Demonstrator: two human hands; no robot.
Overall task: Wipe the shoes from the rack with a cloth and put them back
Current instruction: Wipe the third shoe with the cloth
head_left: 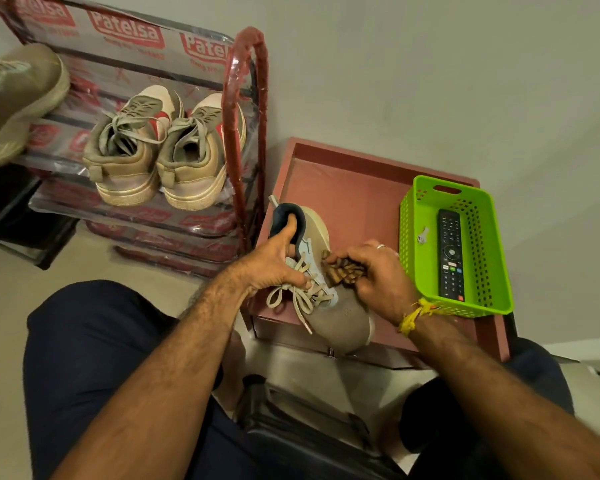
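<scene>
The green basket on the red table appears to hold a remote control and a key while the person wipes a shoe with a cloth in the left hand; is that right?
Not quite: the head view shows the cloth in the right hand, while the left hand grips the shoe. The green basket on the red table does hold a remote control and a key.

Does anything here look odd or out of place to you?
Mildly: a TV remote and a small key lie in the green basket beside the shoe being wiped, unrelated to shoe cleaning. The shoe's laces hang loose. Nothing looks spilled or broken.
</scene>
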